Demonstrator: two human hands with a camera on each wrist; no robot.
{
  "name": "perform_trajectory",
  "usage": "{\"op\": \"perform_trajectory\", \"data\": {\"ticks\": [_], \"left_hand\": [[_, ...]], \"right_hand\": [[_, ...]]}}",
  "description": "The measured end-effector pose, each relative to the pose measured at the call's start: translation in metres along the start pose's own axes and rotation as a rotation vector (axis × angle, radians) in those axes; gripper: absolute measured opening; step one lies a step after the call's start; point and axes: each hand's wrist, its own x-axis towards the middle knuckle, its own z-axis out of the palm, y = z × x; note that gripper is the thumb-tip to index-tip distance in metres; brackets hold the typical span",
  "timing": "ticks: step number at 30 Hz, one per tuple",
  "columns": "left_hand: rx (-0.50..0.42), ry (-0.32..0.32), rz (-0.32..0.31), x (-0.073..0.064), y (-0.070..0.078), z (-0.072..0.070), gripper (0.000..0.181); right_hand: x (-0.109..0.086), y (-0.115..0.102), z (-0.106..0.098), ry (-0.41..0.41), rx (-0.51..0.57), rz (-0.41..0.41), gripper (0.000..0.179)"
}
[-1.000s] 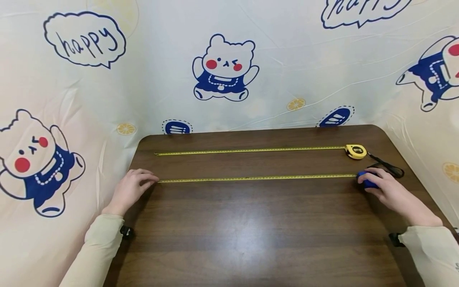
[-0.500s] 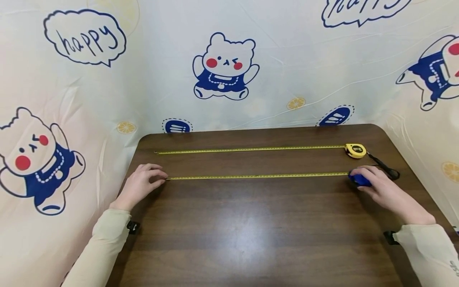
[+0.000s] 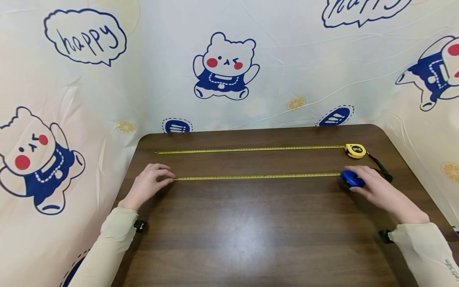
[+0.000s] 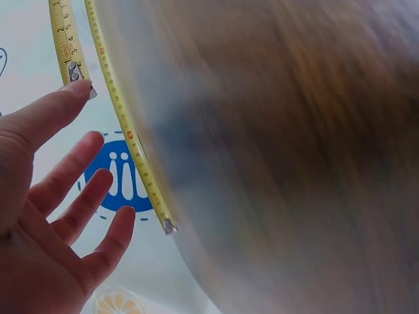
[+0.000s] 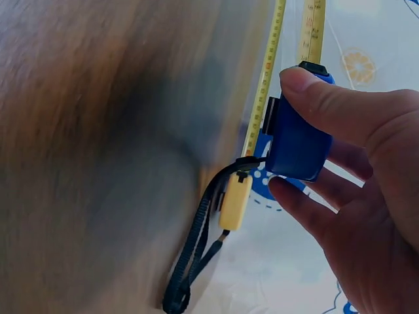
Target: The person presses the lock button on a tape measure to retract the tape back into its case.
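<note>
My left hand (image 3: 147, 185) pinches the metal-hooked end (image 4: 74, 72) of a yellow measuring blade (image 3: 251, 176) between thumb and fingers; in the left wrist view the other fingers are spread. That blade runs straight across the table to a blue tape measure (image 3: 351, 179). My right hand (image 3: 385, 193) grips its case, the thumb on one side near the blade's mouth in the right wrist view. Behind, a yellow tape measure (image 3: 355, 151) lies with its own blade (image 3: 251, 150) drawn out, roughly parallel to the first. Neither hand touches it.
Black wrist straps (image 5: 196, 229) hang by the two cases, partly behind my right hand. The brown wooden table (image 3: 229, 239) has rounded far corners. A pale printed cloth (image 3: 154, 79) with bears stands around its back and sides.
My hands have come closer together: the left moved right with the blade end, the right moved left with the blue tape measure. The blade between them is shorter. The yellow tape measure stayed put.
</note>
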Motion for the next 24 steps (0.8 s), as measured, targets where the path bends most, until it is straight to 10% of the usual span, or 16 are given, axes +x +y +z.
{"op": "perform_trajectory", "data": {"ticks": [24], "left_hand": [[-0.041,-0.010,0.060,0.013,0.024,0.011,0.011]], "right_hand": [[0.023,-0.027,0.009,-0.036,0.010,-0.033,0.071]]}}
